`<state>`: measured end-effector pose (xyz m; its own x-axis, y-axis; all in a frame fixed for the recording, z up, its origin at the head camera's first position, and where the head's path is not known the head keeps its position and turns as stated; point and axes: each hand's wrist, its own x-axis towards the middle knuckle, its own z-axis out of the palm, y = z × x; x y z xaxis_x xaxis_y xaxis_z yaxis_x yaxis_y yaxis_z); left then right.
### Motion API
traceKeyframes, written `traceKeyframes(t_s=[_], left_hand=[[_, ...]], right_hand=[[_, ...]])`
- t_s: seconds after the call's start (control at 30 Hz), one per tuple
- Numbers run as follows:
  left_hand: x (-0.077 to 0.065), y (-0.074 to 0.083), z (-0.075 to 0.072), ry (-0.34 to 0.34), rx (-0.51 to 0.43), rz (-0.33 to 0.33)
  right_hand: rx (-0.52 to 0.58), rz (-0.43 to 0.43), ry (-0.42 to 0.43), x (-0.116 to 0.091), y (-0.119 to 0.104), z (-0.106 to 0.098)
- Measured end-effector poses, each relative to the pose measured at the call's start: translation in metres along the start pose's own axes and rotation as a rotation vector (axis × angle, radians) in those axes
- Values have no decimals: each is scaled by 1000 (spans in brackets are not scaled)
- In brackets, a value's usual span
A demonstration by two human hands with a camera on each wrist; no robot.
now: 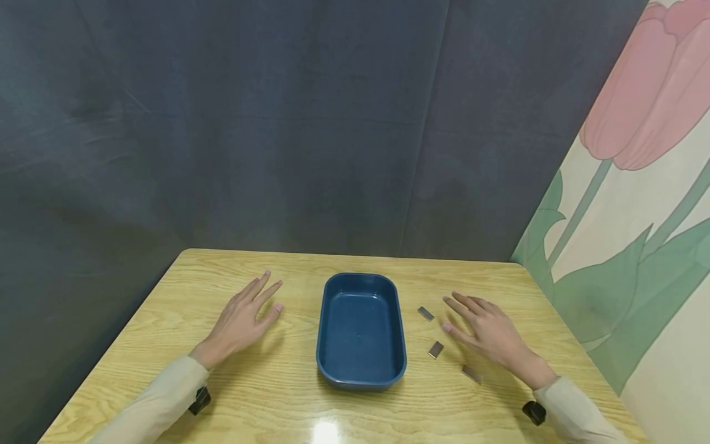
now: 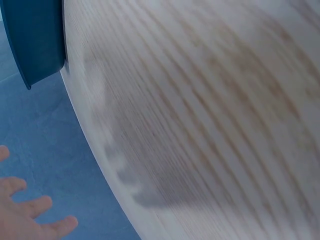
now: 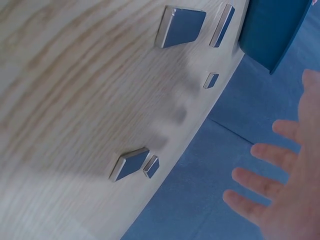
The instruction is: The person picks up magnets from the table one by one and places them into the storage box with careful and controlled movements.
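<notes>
A dark blue rectangular tray [image 1: 362, 385] stands on the wooden table, with nothing visible inside it. To its left my left hand [image 1: 238, 324] hovers over the tabletop, fingers spread and holding nothing. My right hand [image 1: 490, 333] is held above the table on the other side, its fingers loosely extended. Small flat metallic blocks lie between it and the tray: one farther back [image 1: 426, 314], a middle block [image 1: 436, 350] and a nearer block [image 1: 472, 374]. The right wrist view shows several such blocks, including a large square block [image 3: 185, 27] and a tiny block [image 3: 211, 80].
The light wood table [image 1: 288, 407] has rounded far corners. A dark blue-grey curtain [image 1: 299, 123] hangs behind it. At the right, a wall with painted tulips [image 1: 627, 98] runs along the table's side.
</notes>
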<state>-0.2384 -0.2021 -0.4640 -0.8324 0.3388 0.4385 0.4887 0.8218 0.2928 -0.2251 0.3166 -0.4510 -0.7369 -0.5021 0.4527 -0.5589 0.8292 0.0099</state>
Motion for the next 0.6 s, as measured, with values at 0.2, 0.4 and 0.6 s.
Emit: traceKeyframes(t_s=[0.2,0.4,0.6], left_hand=[[0,2,0,-31,-4,-1],[0,4,1,-19,-15,15],[1,6,0,-5,-24,33]], right_hand=[[19,-2,-24,1,-2,-1],[36,-15,-42,1,-4,-1],[82,-9,-60,1,-5,0]])
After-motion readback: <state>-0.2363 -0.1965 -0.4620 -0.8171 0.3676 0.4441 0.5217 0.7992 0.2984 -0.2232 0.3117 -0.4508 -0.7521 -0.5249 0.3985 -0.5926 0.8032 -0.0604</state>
